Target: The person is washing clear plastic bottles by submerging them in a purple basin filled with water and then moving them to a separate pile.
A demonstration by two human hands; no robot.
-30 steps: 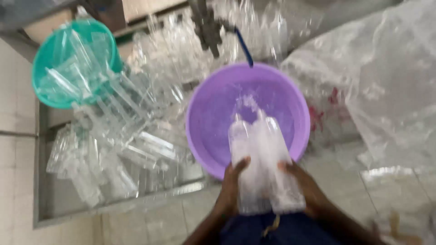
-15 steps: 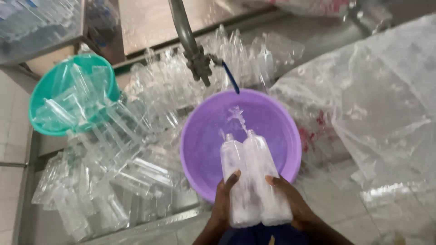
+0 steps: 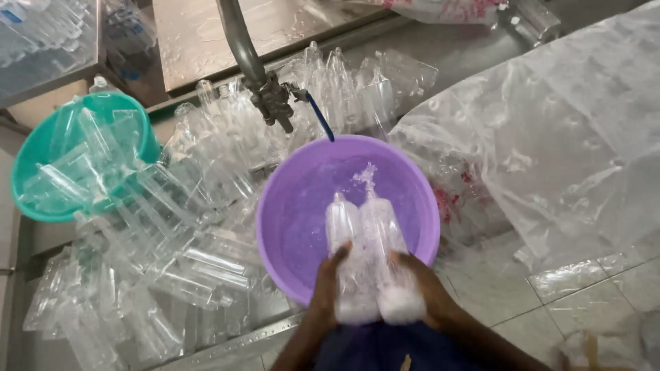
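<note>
Hands — left hand (image 3: 328, 288), right hand (image 3: 425, 292) — clamped on two clear plastic bottles (image 3: 368, 257), round purple basin (image 3: 289, 206) beneath.

A steel sink (image 3: 62, 357) carries most of it — a heap of clear plastic bottles (image 3: 172, 254) lying across its bottom, a teal basin (image 3: 27, 165) at the far left and a purple basin (image 3: 302, 206) under the tap. Right of it, a tiled surface (image 3: 564, 309) bears a large clear plastic bag (image 3: 550, 137).
</note>
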